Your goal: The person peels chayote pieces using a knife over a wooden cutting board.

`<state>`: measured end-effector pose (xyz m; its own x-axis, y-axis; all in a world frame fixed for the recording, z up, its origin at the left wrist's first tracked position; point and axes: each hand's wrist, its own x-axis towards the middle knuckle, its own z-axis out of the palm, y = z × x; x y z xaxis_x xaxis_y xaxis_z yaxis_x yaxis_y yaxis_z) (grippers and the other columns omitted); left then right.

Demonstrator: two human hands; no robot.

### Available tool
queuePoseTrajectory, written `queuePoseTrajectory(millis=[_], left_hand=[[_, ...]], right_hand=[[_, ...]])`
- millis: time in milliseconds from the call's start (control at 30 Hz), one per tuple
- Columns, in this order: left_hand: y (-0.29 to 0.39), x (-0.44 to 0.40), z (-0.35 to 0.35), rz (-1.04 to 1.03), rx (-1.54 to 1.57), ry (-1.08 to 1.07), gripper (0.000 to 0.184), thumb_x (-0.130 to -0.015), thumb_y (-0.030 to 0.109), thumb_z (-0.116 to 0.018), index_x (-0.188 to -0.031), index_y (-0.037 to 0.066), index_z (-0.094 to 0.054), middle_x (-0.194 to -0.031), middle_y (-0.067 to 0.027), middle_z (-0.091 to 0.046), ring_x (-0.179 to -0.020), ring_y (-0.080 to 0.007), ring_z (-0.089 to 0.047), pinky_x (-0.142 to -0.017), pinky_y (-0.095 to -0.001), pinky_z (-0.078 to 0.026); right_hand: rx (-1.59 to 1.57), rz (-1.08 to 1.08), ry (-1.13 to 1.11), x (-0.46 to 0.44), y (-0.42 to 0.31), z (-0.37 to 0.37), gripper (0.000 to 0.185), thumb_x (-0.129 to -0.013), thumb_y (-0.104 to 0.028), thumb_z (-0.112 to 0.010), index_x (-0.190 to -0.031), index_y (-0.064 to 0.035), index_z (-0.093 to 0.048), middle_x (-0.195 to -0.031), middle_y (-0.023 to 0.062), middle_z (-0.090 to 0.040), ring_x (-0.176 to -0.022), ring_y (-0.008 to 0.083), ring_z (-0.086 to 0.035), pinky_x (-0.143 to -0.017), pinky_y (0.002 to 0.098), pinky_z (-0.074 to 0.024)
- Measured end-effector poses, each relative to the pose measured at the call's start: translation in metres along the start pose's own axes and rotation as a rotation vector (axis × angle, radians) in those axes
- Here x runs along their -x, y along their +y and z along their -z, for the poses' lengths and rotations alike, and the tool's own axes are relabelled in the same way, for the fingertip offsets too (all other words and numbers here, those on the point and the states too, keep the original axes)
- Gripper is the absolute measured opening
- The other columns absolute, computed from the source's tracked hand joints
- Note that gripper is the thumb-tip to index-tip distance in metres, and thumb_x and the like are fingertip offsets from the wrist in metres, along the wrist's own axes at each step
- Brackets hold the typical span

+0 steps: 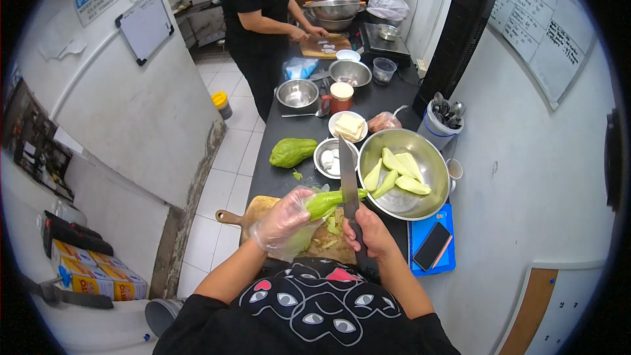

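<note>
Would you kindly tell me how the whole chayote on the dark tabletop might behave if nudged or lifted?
The whole chayote might roll unevenly, being rounded but lumpy. It is probably stiff, as its plump shape shows no sagging, and perhaps heavy, judging by the solid-looking pale pieces in the large steel bowl.

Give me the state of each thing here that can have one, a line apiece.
Left hand, gloved, closed on green piece
Green piece, held
Right hand, closed on knife
Knife, held, blade pointing forward
Board, strewn with scraps
Big bowl, holding pale pieces
Chayote, looks uncut
Phone, face up, screen dark
Tub, filled with spoons
Large whiteboard, written on
</note>
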<state>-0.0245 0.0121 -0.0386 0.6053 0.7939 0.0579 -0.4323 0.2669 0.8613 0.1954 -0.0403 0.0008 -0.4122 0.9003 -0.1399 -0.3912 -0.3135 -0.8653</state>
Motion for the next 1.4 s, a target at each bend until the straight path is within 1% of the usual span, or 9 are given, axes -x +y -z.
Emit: queuePoseTrajectory(millis=[367,567,667,800,900,1067,1200,1267,1400], left_hand=[[0.001,0.005,-0.001,0.287,0.603,0.045,0.077,-0.081,0.063,-0.049,-0.137,0.012,-0.033,-0.126,-0.0176,-0.048,-0.103,-0.0390,-0.054,-0.081,-0.0509,-0.046],[-0.010,0.001,-0.015,0.457,0.510,0.027,0.061,-0.091,0.051,-0.041,-0.134,0.008,-0.036,-0.112,-0.0198,-0.054,-0.087,-0.0313,-0.059,-0.067,-0.0406,-0.051],[-0.006,-0.001,-0.017,0.488,0.551,-0.012,0.054,-0.093,0.046,-0.039,-0.132,0.009,-0.039,-0.097,-0.0159,-0.056,-0.074,-0.0251,-0.058,-0.060,-0.0346,-0.047],[-0.009,-0.012,-0.017,0.378,0.577,-0.209,0.043,-0.094,0.043,-0.040,-0.124,0.011,-0.044,-0.092,-0.0094,-0.055,-0.071,-0.0188,-0.053,-0.061,-0.0304,-0.044],[-0.001,-0.017,-0.022,0.260,0.533,0.019,0.038,-0.093,0.026,-0.050,-0.126,0.010,-0.042,-0.091,-0.0068,-0.054,-0.069,-0.0165,-0.051,-0.059,-0.0295,-0.043],[-0.006,-0.024,-0.001,-0.062,-0.529,0.163,0.064,-0.074,-0.007,-0.063,-0.130,0.007,-0.037,-0.096,-0.0077,-0.055,-0.079,-0.0197,-0.057,-0.067,-0.0329,-0.047],[0.023,-0.021,-0.031,-0.451,-1.233,0.324,0.049,-0.088,0.021,-0.055,-0.132,0.010,-0.037,-0.112,-0.0107,-0.048,-0.099,-0.0227,-0.051,-0.082,-0.0340,-0.044],[0.008,-0.026,-0.022,-0.293,-0.820,0.391,0.054,-0.085,0.013,-0.059,-0.133,0.003,-0.035,-0.121,-0.0173,-0.047,-0.110,-0.0321,-0.049,-0.092,-0.0366,-0.041],[0.021,-0.030,-0.034,-0.504,-1.206,0.455,0.052,-0.087,0.014,-0.058,-0.133,0.001,-0.036,-0.120,-0.0201,-0.047,-0.109,-0.0331,-0.049,-0.092,-0.0375,-0.040]], right_hand=[[-0.141,-0.073,-0.017,0.002,0.000,0.002,0.040,-0.093,-0.048,-0.044,-0.099,-0.0088,-0.048,-0.060,0.0013,-0.045,-0.039,0.0086,-0.039,-0.038,0.0218,-0.0332],[-0.136,-0.162,0.068,-0.001,-0.002,-0.001,0.056,-0.089,-0.059,-0.043,-0.067,-0.0069,-0.045,-0.051,0.0006,-0.039,-0.035,0.0095,-0.037,-0.039,0.0235,-0.0315],[-0.141,-0.135,-0.035,0.000,0.009,0.013,0.041,-0.094,-0.046,-0.043,-0.106,-0.0074,-0.049,-0.059,0.0015,-0.045,-0.039,0.0083,-0.040,-0.038,0.0207,-0.0329],[0.086,-0.022,0.138,0.000,-0.005,-0.005,0.045,-0.095,-0.039,-0.046,-0.128,-0.0079,-0.044,-0.060,0.0002,-0.043,-0.041,0.0072,-0.039,-0.039,0.0207,-0.0320],[0.451,0.119,0.299,-0.001,0.007,0.002,0.050,-0.092,-0.030,-0.053,-0.136,-0.0091,-0.040,-0.065,0.0020,-0.049,-0.049,0.0094,-0.046,-0.047,0.0225,-0.0380],[0.946,0.190,0.363,0.007,0.011,-0.002,0.053,-0.085,-0.026,-0.061,-0.132,-0.0071,-0.044,-0.123,0.0199,-0.054,-0.113,0.0318,-0.054,-0.091,0.0342,-0.0435],[1.027,0.400,0.340,0.007,0.027,-0.003,0.048,-0.086,-0.028,-0.060,-0.129,-0.0104,-0.049,-0.114,0.0200,-0.059,-0.104,0.0332,-0.059,-0.085,0.0345,-0.0471],[1.054,0.382,0.332,0.008,0.025,-0.005,0.047,-0.086,-0.029,-0.060,-0.128,-0.0109,-0.051,-0.110,0.0198,-0.060,-0.100,0.0337,-0.060,-0.083,0.0349,-0.0480],[1.048,0.392,0.343,0.007,0.024,-0.009,0.045,-0.086,-0.031,-0.060,-0.126,-0.0123,-0.053,-0.104,0.0197,-0.062,-0.094,0.0347,-0.062,-0.079,0.0361,-0.0492]])
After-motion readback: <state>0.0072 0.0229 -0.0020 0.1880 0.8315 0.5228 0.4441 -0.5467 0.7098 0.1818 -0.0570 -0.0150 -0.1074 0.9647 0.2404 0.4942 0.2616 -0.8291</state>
